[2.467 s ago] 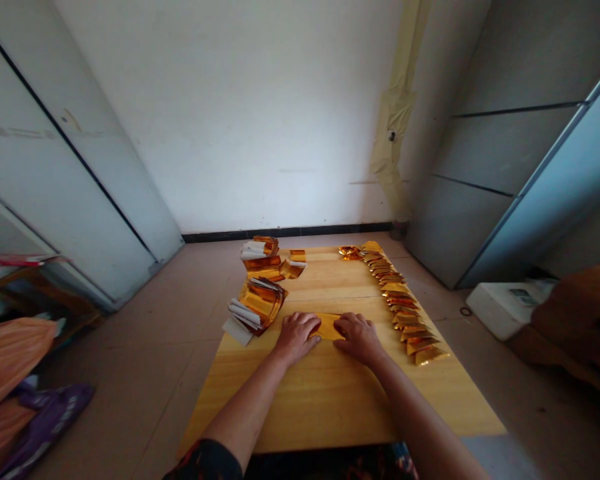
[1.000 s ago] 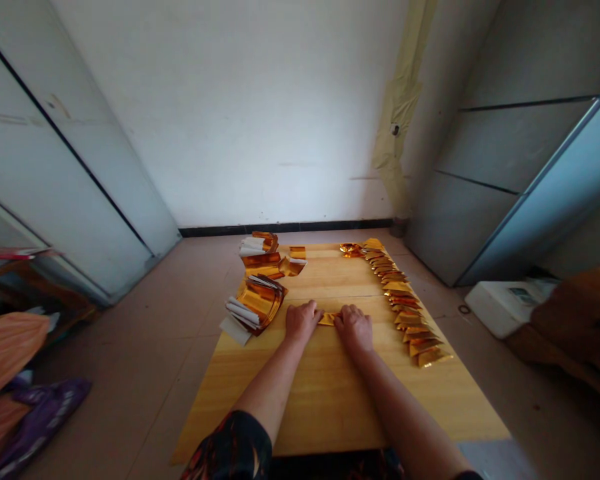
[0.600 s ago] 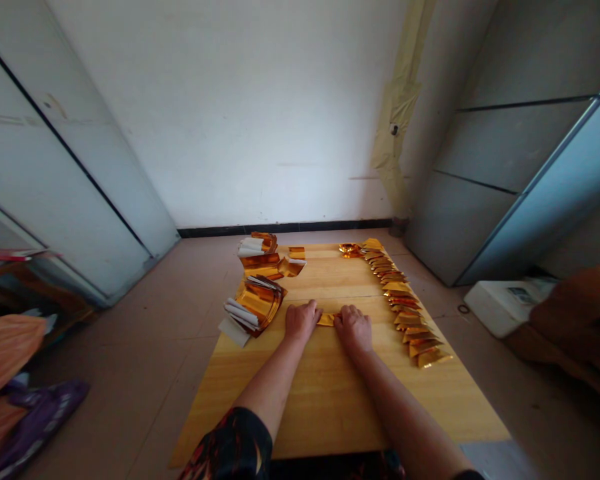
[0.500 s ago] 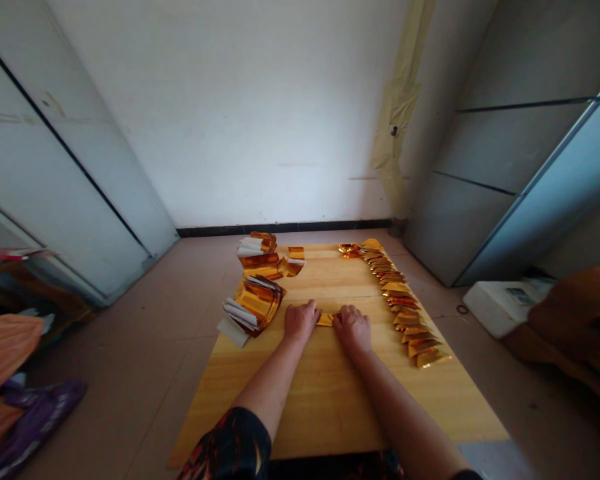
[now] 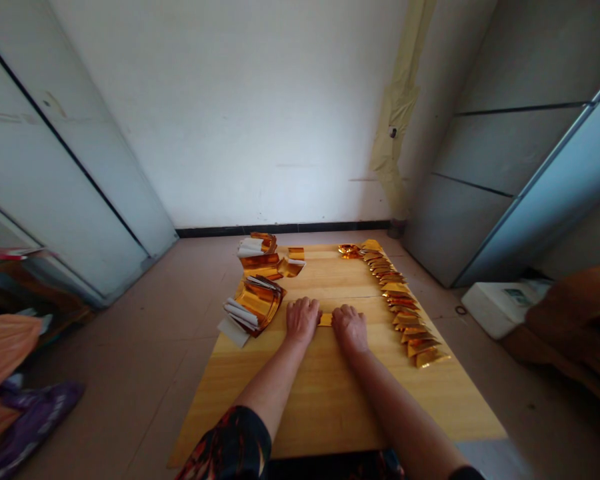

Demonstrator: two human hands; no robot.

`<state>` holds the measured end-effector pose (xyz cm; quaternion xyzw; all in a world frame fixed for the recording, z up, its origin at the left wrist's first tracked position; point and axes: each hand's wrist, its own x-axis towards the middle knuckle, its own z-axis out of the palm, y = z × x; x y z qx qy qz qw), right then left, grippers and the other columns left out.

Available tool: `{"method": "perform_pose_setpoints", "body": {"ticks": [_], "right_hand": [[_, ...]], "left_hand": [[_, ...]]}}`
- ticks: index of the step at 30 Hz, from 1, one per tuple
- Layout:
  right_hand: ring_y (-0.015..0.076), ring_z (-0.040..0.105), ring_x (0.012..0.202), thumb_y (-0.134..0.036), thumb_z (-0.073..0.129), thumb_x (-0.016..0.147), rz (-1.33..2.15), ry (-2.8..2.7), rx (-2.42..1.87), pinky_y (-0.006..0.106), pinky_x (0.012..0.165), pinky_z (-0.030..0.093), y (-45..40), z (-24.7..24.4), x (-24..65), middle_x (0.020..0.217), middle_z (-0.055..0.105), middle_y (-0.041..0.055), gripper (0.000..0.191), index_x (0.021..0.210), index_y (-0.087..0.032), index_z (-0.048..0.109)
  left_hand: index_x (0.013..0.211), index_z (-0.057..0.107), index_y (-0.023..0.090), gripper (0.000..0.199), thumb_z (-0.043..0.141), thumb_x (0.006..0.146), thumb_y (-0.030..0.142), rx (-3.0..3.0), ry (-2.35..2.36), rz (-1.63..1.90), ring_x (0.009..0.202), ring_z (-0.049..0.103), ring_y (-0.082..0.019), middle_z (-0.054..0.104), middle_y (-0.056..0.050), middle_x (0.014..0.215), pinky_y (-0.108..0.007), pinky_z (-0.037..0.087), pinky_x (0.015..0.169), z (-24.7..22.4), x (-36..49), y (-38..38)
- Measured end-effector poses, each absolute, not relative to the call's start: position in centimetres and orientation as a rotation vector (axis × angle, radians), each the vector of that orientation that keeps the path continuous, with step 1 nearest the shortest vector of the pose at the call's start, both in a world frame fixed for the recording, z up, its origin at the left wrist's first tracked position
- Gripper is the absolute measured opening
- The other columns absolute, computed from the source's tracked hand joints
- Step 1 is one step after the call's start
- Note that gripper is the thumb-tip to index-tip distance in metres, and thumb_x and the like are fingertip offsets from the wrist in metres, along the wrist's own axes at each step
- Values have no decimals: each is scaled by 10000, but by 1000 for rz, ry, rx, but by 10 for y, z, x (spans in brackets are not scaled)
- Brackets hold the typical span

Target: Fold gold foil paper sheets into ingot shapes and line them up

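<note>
Between my two hands a narrow folded strip of gold foil paper (image 5: 325,320) lies low over the wooden table (image 5: 325,393). My left hand (image 5: 303,320) is closed on its left end, and my right hand (image 5: 350,327) is closed on its right end. Only the strip's middle shows; the fingers cover both ends. Left of my left hand sits a curled stack of gold foil sheets (image 5: 263,303) with whitish backs. To the right of my right hand runs a long row of folded gold paper pieces (image 5: 405,307), overlapping one another.
More gold sheets (image 5: 257,245) lie at the table's far left, beside a small gold piece (image 5: 296,253). A shiny crumpled gold piece (image 5: 350,251) is at the far edge. On the floor at right stands a white box (image 5: 497,307), near a grey cabinet (image 5: 460,180).
The fingers of both hands have shifted slightly on the strip, and the hands have drawn a little closer together. Less of the gold strip shows between them. The stacks and the row are unchanged.
</note>
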<state>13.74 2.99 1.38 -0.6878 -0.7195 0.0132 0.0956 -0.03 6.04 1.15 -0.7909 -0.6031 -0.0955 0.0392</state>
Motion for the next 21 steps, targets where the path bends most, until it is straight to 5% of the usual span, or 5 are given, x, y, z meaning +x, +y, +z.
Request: {"method": "perform_pose_setpoints", "body": {"ticks": [10,16,21], "right_hand": [[160,596,843,-194,422,896,121,-2035,-2109,278,679,303,33,14,134,913,642,62,180,886,-190,602],[179,582,861,-396,557,821,161,-1968,-2100,284,706,310,29,15,131,882,626,37,199,841,-200,578],[171,580,845,-387,597,782,206,-1945,-2089,273,691,305,31,14,133,878,623,24,192,833,-203,574]], "left_hand": [[985,592,179,230,408,894,283,-2586,-1945,-219,894,621,-221,678,-99,969,-325,413,757,13,-2,62],[945,549,201,175,505,852,343,-2603,-1884,-273,945,585,-228,645,-72,947,-350,391,810,17,-8,49],[941,538,205,193,529,840,370,-2592,-1875,-305,951,562,-233,627,-71,959,-360,374,810,18,-9,44]]}}
